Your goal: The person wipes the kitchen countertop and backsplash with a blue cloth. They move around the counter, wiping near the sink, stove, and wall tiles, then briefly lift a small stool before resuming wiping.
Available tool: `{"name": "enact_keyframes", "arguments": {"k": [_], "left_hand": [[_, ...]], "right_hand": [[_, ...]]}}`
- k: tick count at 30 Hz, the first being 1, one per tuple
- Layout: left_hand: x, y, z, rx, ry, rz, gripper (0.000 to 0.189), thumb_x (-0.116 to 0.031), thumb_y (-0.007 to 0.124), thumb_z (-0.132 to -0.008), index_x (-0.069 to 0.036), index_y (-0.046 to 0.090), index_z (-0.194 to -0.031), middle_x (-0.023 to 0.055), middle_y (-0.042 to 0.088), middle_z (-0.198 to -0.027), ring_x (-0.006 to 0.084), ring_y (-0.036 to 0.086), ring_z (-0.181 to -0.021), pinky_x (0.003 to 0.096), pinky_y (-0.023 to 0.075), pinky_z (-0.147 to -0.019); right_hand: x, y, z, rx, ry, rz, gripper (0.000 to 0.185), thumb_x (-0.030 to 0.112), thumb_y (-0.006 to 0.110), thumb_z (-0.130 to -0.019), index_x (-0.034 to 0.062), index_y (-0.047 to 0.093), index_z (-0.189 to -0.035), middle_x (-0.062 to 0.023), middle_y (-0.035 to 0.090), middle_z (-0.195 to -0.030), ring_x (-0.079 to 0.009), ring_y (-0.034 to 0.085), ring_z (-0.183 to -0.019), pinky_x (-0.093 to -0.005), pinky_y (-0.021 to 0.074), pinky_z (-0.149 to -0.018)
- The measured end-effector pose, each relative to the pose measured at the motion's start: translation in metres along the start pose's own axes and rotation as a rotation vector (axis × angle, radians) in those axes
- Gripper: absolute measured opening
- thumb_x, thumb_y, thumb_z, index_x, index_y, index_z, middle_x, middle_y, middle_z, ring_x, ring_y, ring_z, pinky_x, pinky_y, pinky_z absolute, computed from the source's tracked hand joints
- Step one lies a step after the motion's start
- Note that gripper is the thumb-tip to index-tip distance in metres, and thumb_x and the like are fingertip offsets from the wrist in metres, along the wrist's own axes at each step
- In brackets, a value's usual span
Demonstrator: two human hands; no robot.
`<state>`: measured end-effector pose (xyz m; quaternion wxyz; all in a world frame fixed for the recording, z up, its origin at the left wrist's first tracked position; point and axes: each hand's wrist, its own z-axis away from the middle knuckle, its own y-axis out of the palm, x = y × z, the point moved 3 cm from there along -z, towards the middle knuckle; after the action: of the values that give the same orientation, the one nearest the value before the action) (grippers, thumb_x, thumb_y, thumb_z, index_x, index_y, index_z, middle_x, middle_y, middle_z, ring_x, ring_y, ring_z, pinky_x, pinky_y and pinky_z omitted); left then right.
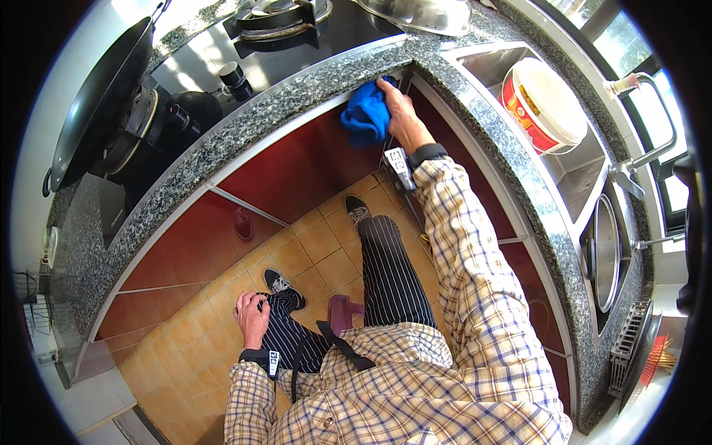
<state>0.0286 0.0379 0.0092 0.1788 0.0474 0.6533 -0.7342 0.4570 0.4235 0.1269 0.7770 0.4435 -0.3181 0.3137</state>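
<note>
A bunched blue cloth is gripped in my right hand, close under the granite countertop at the inner corner. Behind the cloth are glossy dark-red cabinet doors with a pale metal trim along their top. My left hand rests on my left knee, over the striped trousers, with nothing seen in it. Both wrists wear a dark band with a small device. The cloth hides part of the corner where the two cabinet fronts meet.
On the hob stand a large wok and a burner. A metal bowl sits at the back corner. The sink holds a lidded white bucket, beside a faucet. A purple plastic stool stands on the tiled floor.
</note>
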Motion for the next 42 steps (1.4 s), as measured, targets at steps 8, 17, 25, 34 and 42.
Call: {"name": "enact_keyframes", "arguments": {"k": [8,17,25,34,42], "left_hand": [[-0.002,0.0,-0.004,0.011,0.027,0.018,0.015,-0.023,0.064,-0.082,-0.015,0.07,-0.094,0.005,0.061,-0.119,0.0299,0.044,-0.129,0.0499,0.0316,-0.104],[-0.004,-0.002,-0.005,0.03,0.015,0.012,0.015,-0.021,0.063,-0.083,-0.014,0.07,-0.094,0.0048,0.061,-0.12,0.0297,0.044,-0.129,0.0492,0.032,-0.104],[-0.008,-0.001,-0.007,0.037,0.016,-0.013,0.016,-0.021,0.063,-0.082,-0.014,0.07,-0.094,0.006,0.061,-0.12,0.0301,0.044,-0.128,0.0489,0.0326,-0.103],[-0.005,-0.002,-0.005,0.019,0.031,0.014,0.015,-0.021,0.063,-0.083,-0.014,0.07,-0.094,0.0048,0.062,-0.118,0.0301,0.045,-0.127,0.0481,0.0333,-0.102],[-0.004,-0.002,-0.003,0.011,0.016,0.016,0.015,-0.021,0.063,-0.083,-0.014,0.07,-0.094,0.0044,0.062,-0.118,0.03,0.045,-0.127,0.0477,0.0333,-0.103]], "right_hand": [[-0.041,0.013,0.006,-0.091,-0.094,-0.001,0.05,0.023,0.074,-0.08,-0.0124,0.057,-0.11,-0.0176,0.067,-0.099,-0.0274,0.068,-0.083,-0.0402,0.0568,-0.075],[-0.072,0.039,0.023,-0.123,-0.146,0.289,0.04,0.022,0.074,-0.079,-0.0104,0.064,-0.1,-0.0141,0.069,-0.094,-0.0224,0.066,-0.079,-0.036,0.0549,-0.072],[-0.051,0.055,0.065,-0.263,-0.186,0.763,0.053,0.039,0.074,-0.065,-0.0087,0.068,-0.088,-0.023,0.07,-0.095,-0.0332,0.069,-0.088,-0.0414,0.0528,-0.081],[-0.018,0.051,0.066,-0.237,-0.245,0.959,0.063,0.047,0.073,-0.063,-0.009,0.069,-0.093,-0.0274,0.068,-0.103,-0.0407,0.066,-0.1,-0.0437,0.0516,-0.088],[0.008,0.031,0.037,-0.252,-0.386,1.133,0.062,0.049,0.074,-0.064,-0.0088,0.069,-0.086,-0.026,0.07,-0.096,-0.0389,0.068,-0.093,-0.0424,0.0527,-0.082]]}}
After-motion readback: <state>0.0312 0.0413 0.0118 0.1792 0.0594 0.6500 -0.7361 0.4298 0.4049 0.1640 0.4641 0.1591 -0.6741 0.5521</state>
